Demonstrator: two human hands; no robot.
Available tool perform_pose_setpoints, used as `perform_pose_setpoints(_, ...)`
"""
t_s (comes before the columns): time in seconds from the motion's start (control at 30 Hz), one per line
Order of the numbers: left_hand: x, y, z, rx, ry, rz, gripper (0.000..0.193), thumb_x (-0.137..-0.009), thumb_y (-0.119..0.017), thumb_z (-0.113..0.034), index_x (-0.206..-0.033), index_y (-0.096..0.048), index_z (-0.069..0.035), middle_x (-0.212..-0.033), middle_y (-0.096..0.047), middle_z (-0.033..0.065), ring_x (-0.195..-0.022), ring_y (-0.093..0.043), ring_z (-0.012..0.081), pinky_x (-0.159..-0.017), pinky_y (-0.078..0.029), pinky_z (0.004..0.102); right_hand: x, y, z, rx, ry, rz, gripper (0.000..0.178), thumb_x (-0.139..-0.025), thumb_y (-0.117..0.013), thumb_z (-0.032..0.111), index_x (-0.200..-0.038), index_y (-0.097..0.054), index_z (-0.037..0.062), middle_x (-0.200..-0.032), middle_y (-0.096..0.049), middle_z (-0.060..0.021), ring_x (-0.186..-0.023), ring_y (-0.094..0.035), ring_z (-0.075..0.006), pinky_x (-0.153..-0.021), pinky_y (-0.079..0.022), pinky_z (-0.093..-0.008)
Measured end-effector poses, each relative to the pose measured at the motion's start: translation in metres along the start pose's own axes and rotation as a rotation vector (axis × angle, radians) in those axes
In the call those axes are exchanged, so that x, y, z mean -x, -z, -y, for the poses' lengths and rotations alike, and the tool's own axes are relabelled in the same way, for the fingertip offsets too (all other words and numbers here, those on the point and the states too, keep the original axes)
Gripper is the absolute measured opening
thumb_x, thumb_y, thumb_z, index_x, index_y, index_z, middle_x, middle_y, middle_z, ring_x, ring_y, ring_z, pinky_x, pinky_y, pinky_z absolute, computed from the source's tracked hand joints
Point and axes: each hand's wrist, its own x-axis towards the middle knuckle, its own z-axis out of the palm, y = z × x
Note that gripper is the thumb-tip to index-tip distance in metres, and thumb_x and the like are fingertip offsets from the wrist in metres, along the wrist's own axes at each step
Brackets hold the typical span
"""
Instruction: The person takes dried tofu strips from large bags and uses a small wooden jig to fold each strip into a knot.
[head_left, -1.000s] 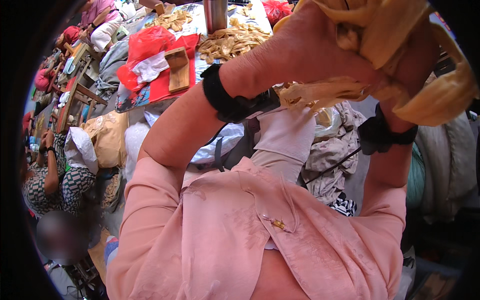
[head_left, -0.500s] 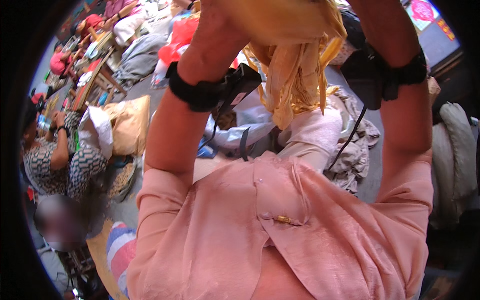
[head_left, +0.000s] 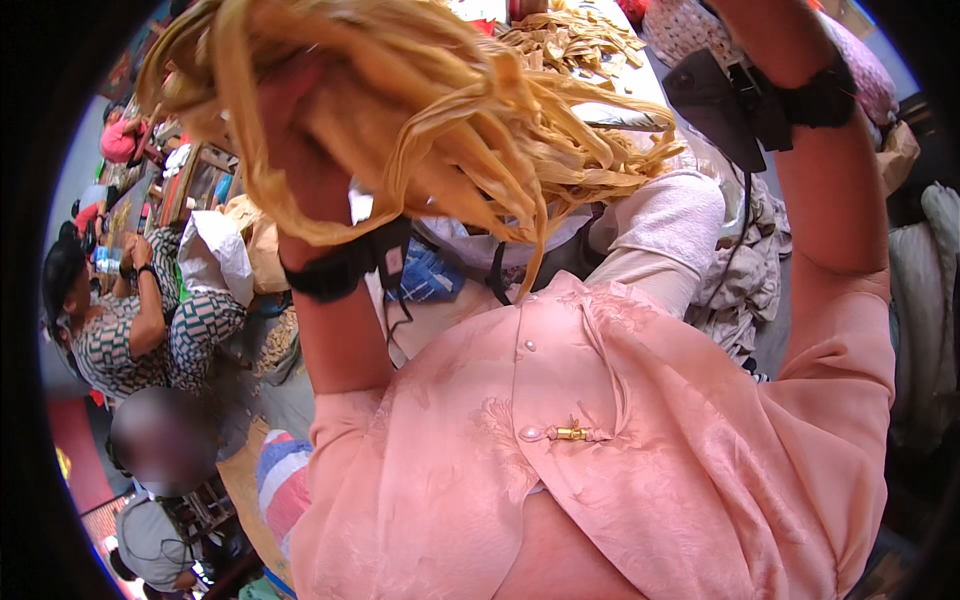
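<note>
My left hand (head_left: 290,140) is raised close to the camera and shut on a thick bundle of long yellow dried strips (head_left: 450,120). The strips fan out to the right and droop over my pink blouse (head_left: 560,470). A black band (head_left: 345,270) circles my left wrist. My right forearm (head_left: 835,210) rises along the right side with a black strap and a dark device (head_left: 730,100) at the wrist. Only the base of my right hand (head_left: 755,22) shows at the top edge; its fingers are out of the picture.
A table with a heap of cut yellow strips (head_left: 575,40) lies ahead at the top. Seated people (head_left: 130,320) work at the left beside a white bag (head_left: 215,255). A pile of cloth (head_left: 740,290) sits to the right.
The bundle has come closer to the camera and swung left, now spreading across the top. My right hand has risen out past the top edge.
</note>
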Motion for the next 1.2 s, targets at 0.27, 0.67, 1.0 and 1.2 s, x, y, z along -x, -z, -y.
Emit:
perform_pose_setpoints(0.27, -0.035, -0.005, -0.023, 0.873, 0.835, -0.452, 0.035, -0.084, -0.054, -0.020, -0.112, -0.052, 0.000, -0.117, -0.053, 0.0113, -0.106, -0.052, 0.0231, -0.095, -0.040, 0.0350, 0.068, -0.061, -0.149, 0.048, 0.218, 0.109, 0.044, -0.090, -0.049, 0.026, -0.125, -0.045, -0.0003, -0.125, -0.048, -0.0158, -0.118, -0.046, -0.0243, -0.099, -0.036, -0.0332)
perform_pose_setpoints(0.67, -0.031, 0.010, -0.026, 0.600, 0.744, -0.342, 0.042, -0.079, -0.059, -0.024, -0.115, -0.051, -0.002, -0.115, -0.054, 0.0118, -0.106, -0.052, 0.0249, -0.094, -0.039, 0.0367, 0.127, -0.212, -0.133, -1.287, -0.630, 0.904, 0.050, -0.093, -0.047, 0.037, -0.130, -0.041, 0.0048, -0.126, -0.049, 0.0017, -0.104, -0.049, -0.0092, -0.092, -0.040, -0.0254)
perform_pose_setpoints(1.0, -0.001, -0.037, 0.008, 0.545, 0.821, -0.243, 0.049, -0.075, -0.063, -0.027, -0.116, -0.051, -0.004, -0.114, -0.054, 0.0123, -0.106, -0.052, 0.0264, -0.094, -0.039, 0.0381, 0.230, -0.145, -0.143, -1.621, -1.113, 0.350, 0.040, -0.089, -0.055, 0.023, -0.123, -0.048, 0.0027, -0.113, -0.059, -0.0067, -0.095, -0.058, -0.0135, -0.083, -0.048, -0.0288)
perform_pose_setpoints(1.2, 0.044, -0.081, 0.020, 0.393, 0.875, -0.152, 0.053, -0.073, -0.065, -0.029, -0.117, -0.050, -0.005, -0.114, -0.054, 0.0125, -0.106, -0.052, 0.0273, -0.093, -0.039, 0.0389, 0.249, -0.097, -0.084, -1.788, -1.223, 0.174, 0.047, -0.088, -0.056, 0.022, -0.128, -0.042, 0.0021, -0.118, -0.056, -0.0068, -0.101, -0.056, -0.0131, -0.087, -0.046, -0.0280)
